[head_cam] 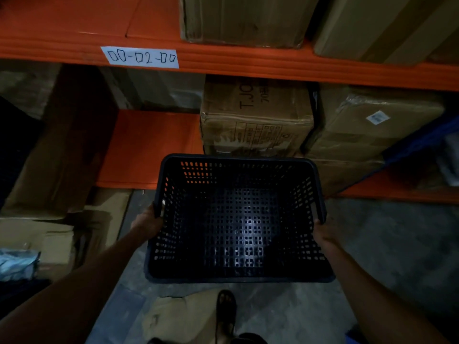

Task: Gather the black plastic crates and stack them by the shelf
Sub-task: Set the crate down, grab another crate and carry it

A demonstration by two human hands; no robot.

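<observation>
Fingers of the left hand [146, 223] and right hand [324, 232] clasp the side rims of the black crate [238, 219], centre frame, before the orange shelf [248, 60].

Black plastic crate [238, 219], perforated all over in a grid of small square holes, faint sheen on the floor panel where light catches. Orange-painted metal shelf beam [248, 63], smooth, slightly ribbed along its face, with a white paper label [140, 57] stuck on, hand-inked. Brown corrugated cardboard box [255, 117], matt, creased and scuffed, printed in dark ink. Next cardboard box [377, 120] wrapped in glossy clear tape or film, wrinkled, small white sticker on top. Grey concrete floor [372, 244], rough, mottled, dull. Flattened cardboard [178, 316] underfoot, matt and worn.
</observation>
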